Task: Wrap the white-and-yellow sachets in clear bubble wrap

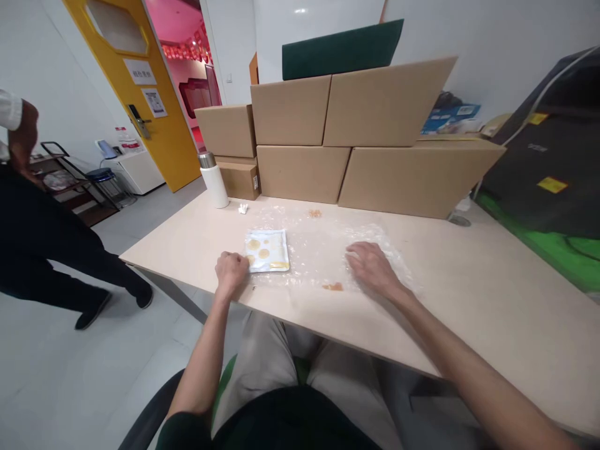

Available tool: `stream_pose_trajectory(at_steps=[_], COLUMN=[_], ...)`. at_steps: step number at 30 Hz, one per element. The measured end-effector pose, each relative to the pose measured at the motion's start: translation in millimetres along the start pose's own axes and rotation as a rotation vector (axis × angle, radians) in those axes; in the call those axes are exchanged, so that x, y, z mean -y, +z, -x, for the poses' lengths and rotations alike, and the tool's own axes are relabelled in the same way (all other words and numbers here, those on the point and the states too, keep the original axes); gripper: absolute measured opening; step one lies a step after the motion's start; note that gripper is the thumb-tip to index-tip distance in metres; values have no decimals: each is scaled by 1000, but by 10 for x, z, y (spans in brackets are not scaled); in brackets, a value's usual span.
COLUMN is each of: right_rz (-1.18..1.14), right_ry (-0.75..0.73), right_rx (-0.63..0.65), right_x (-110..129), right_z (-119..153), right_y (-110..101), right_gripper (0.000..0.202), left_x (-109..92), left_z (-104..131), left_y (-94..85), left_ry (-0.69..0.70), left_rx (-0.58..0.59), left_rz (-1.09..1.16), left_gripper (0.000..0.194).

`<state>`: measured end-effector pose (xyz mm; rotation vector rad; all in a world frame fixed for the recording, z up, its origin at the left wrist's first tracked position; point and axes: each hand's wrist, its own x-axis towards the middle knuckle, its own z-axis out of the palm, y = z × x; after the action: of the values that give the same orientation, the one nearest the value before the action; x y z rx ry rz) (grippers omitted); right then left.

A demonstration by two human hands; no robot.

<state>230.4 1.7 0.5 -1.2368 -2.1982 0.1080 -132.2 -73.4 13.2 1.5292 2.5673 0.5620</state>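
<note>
A sheet of clear bubble wrap point(314, 250) lies spread on the table, with strips of brownish tape at its far and near edges. On its left part rests a flat white packet point(267, 251) with yellow round spots and a yellow strip along its near edge. My left hand point(231, 272) is closed at the left edge of the wrap, right beside the packet, its fingers curled over the wrap's edge. Over the right part of the wrap lies my right hand point(372, 265), palm down, fingers loosely stretched and touching the sheet.
Stacked cardboard boxes point(300, 172) line the table's back, topped by a dark green box point(342, 50). A white bottle point(214, 184) and a crumpled white scrap point(242, 209) stand at the back left. Another person point(42, 244) is standing left of the table point(492, 300).
</note>
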Motion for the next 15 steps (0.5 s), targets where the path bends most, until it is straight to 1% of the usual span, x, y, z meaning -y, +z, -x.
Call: stream_pose_trajectory(at_steps=[2,5,7,9,10,12,14,15], right_rz=[-64,-153,-175,-155,-134,-93,-94,-125], right_ry=[-93,-197,-248,-279,-271,-209,-115,-69], right_rx=[28,143,245,328,359,394,399,391], right_x=[306,786,1068,1299,1393,1535,1610,1623], right_z=[-103,-271,-369,-440,-463,-487,-490,-486], right_y=[41,209,355,493,552,646,702,715], right_gripper=[30,31,31,33,35,40,44,46], left_x=[-1,9,20,34,41,48,27,-3], left_z=[-2,-9,-29,-64,-85,-120,-131,-125], left_y=[10,19,21,14,5,-30,-85,-119], left_ry=[0,-3,-19,-52,-67,-70,-35,-3], left_rx=[8,15,9,19,36,80,97,81], left_rz=[4,39,78,135,165,228,272,303], left_gripper=[32,31,41,53,52,38,22,18])
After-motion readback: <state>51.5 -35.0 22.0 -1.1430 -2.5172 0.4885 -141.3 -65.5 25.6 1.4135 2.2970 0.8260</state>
